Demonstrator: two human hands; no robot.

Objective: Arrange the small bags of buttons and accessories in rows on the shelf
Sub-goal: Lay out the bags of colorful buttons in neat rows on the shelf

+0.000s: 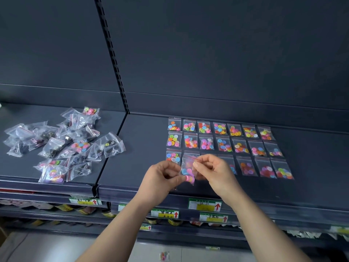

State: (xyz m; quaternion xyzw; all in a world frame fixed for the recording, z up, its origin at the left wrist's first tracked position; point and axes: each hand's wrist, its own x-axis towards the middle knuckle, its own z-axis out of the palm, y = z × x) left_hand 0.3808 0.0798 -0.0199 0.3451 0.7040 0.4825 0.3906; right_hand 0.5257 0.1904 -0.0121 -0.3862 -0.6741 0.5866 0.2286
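Clear plastic with a red zip strip along its top formed the small bag of coloured buttons (188, 170) that both hands held just above the front of the dark shelf (143, 148). The left hand (162, 176) pinched its lower end, thumb and forefinger closed on the stacked buttons. The right hand (212, 170) pinched its upper edge near the zip strip, and the two hands sat close together with only the bag between them. Behind and to the right lay the rows of button bags (206, 143), flat on the shelf in three lines. The back and middle lines had seven bags each, set just beside one another. The front line showed one bag at its left end and three at its right end, and the stretch between was mostly hidden by the held bag and the right hand. Past the slotted upright (111, 53), on the shelf section to the left, a loose heap of bags (62, 142) lay jumbled, some with coloured buttons, others with dark pieces too small to tell. Green and yellow price labels (204, 204) with red arrows sat on the shelf edges below.
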